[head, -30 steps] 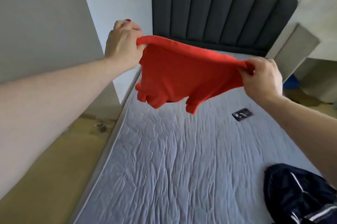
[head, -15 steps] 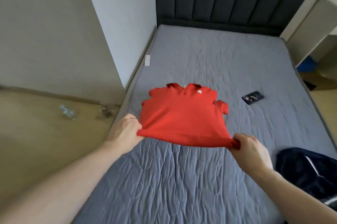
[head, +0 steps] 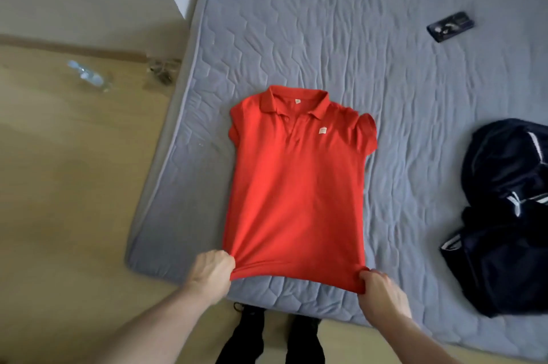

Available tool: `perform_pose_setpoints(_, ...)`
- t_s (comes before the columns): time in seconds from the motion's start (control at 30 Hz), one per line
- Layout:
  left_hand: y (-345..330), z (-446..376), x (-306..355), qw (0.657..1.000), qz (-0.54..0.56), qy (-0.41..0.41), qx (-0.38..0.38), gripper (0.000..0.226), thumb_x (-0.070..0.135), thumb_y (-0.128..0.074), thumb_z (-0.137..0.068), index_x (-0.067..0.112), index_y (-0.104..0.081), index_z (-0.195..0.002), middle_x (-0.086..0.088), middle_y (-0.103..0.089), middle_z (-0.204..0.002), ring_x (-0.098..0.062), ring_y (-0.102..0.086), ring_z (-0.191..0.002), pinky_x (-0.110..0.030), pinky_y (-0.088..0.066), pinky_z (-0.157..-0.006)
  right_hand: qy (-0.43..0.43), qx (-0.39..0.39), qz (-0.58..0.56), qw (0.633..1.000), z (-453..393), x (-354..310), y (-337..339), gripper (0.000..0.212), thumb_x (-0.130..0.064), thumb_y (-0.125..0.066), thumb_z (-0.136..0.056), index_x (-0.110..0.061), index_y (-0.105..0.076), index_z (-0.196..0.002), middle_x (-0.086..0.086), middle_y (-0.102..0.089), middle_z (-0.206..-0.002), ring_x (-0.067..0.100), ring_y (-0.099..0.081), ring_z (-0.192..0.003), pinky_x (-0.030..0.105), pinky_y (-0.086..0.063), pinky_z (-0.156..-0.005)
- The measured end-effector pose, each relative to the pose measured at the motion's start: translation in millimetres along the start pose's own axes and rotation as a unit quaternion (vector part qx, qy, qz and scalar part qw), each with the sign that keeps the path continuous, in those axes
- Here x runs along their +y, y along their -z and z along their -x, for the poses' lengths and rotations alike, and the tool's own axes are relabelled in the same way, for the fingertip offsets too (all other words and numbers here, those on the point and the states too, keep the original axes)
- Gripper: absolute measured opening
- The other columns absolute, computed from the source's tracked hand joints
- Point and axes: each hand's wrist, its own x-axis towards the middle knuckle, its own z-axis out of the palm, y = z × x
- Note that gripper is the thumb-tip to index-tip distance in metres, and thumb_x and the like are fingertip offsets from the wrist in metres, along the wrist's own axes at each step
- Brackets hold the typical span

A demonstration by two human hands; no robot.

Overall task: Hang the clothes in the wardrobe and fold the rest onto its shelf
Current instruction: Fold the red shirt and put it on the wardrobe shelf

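A red polo shirt [head: 296,185] lies spread front-up on the grey mattress [head: 341,37], collar pointing away from me. My left hand [head: 212,271] pinches the hem's left corner. Its right corner is pinched by my right hand [head: 381,289]. Both corners sit near the mattress's front edge, pulled taut. A dark navy garment with white stripes [head: 507,215] lies crumpled at the right. No wardrobe is in view.
A dark phone [head: 450,26] lies on the mattress at the far right. The wooden floor [head: 74,185] runs along the left, with a clear plastic bottle [head: 87,76] on it. My legs in dark trousers [head: 267,334] stand at the mattress's front edge.
The shirt came down from being held up in the air and now lies flat on the mattress. Both hands drew the hem toward me, and my view tilted downward.
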Motion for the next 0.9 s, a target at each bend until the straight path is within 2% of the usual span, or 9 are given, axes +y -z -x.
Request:
perform_pose_setpoints(0.13,-30,9,19,0.995,-0.046,-0.005,-0.086,0.033,0.010,-0.060,-0.093,0.017,-0.066,-0.124,-0.005,-0.067,-0.127,-0.026,-0.065,-0.120,-0.038,-0.052,-0.095,-0.028,-0.088,0.028,0.995,21,3,-22,0.034,-0.014,-0.048,-0.092,-0.027,-0.064,-0.119,-0.004,-0.063,-0.124,0.022,-0.057,-0.122,0.032,-0.050,-0.094)
perform_pose_setpoints(0.27,-45,4,25,0.988,-0.048,-0.007,-0.145,0.038,0.013,-0.067,-0.090,0.014,-0.067,-0.128,-0.004,-0.068,-0.130,-0.025,-0.066,-0.121,-0.037,-0.053,-0.096,-0.060,-0.158,0.040,0.985,29,6,-34,0.039,-0.021,-0.055,-0.094,-0.021,-0.055,-0.133,0.001,-0.056,-0.136,0.024,-0.054,-0.130,0.033,-0.048,-0.101)
perform_pose_setpoints(0.37,-38,-6,20,0.986,-0.026,-0.012,-0.163,0.035,0.020,-0.067,-0.089,0.013,-0.067,-0.123,-0.007,-0.068,-0.129,-0.028,-0.067,-0.119,-0.038,-0.054,-0.095,-0.073,-0.189,0.044,0.978,20,5,-30,0.044,-0.024,-0.055,-0.093,-0.020,-0.057,-0.136,0.003,-0.058,-0.138,0.023,-0.056,-0.131,0.032,-0.049,-0.103)
perform_pose_setpoints(0.43,-22,-20,11,0.991,0.030,0.005,-0.130,0.032,0.030,-0.065,-0.089,0.017,-0.068,-0.118,-0.006,-0.067,-0.126,-0.029,-0.067,-0.116,-0.036,-0.054,-0.093,-0.073,-0.186,0.025,0.980,5,0,-17,0.041,-0.031,-0.053,-0.094,-0.021,-0.062,-0.133,0.005,-0.060,-0.137,0.025,-0.059,-0.128,0.033,-0.050,-0.101)
perform_pose_setpoints(0.53,11,-54,-5,0.990,0.121,0.049,-0.061,0.027,0.041,-0.064,-0.088,0.022,-0.070,-0.107,0.000,-0.069,-0.121,-0.025,-0.068,-0.112,-0.033,-0.054,-0.090,-0.069,-0.171,-0.009,0.983,-27,-13,10,0.046,-0.030,-0.049,-0.088,-0.018,-0.060,-0.131,0.010,-0.061,-0.132,0.031,-0.060,-0.125,0.037,-0.051,-0.102)
perform_pose_setpoints(0.63,46,-98,-24,0.975,0.202,0.097,-0.007,0.017,0.043,-0.068,-0.086,0.027,-0.069,-0.092,0.005,-0.073,-0.112,-0.022,-0.070,-0.106,-0.029,-0.054,-0.087,-0.064,-0.134,-0.057,0.987,-66,-29,37,0.047,-0.030,-0.051,-0.083,-0.017,-0.058,-0.128,0.010,-0.059,-0.130,0.031,-0.058,-0.125,0.041,-0.050,-0.103)
perform_pose_setpoints(0.73,78,-143,-40,0.951,0.280,0.128,0.034,0.014,0.039,-0.070,-0.083,0.028,-0.063,-0.080,0.002,-0.073,-0.109,-0.023,-0.069,-0.103,-0.031,-0.055,-0.090,-0.050,-0.071,-0.108,0.990,-104,-46,57,0.048,-0.027,-0.056,-0.085,-0.016,-0.051,-0.132,0.009,-0.054,-0.136,0.033,-0.058,-0.124,0.040,-0.049,-0.100)
perform_pose_setpoints(0.83,96,-189,-53,0.927,0.337,0.146,0.070,0.017,0.038,-0.072,-0.083,0.026,-0.066,-0.093,-0.003,-0.070,-0.119,-0.026,-0.067,-0.110,-0.033,-0.052,-0.094,-0.032,-0.013,-0.145,0.989,-142,-58,67,0.061,-0.027,-0.060,-0.087,-0.018,-0.042,-0.144,0.009,-0.047,-0.142,0.033,-0.059,-0.124,0.038,-0.048,-0.097)
perform_pose_setpoints(0.9,100,-219,-59,0.901,0.388,0.172,0.092,0.041,0.038,-0.074,-0.083,0.019,-0.065,-0.118,-0.009,-0.064,-0.131,-0.029,-0.062,-0.120,-0.034,-0.049,-0.101,-0.022,0.021,-0.164,0.986,-167,-62,66,0.067,-0.026,-0.062,-0.086,-0.019,-0.039,-0.149,0.010,-0.043,-0.148,0.032,-0.057,-0.126,0.037,-0.047,-0.096)
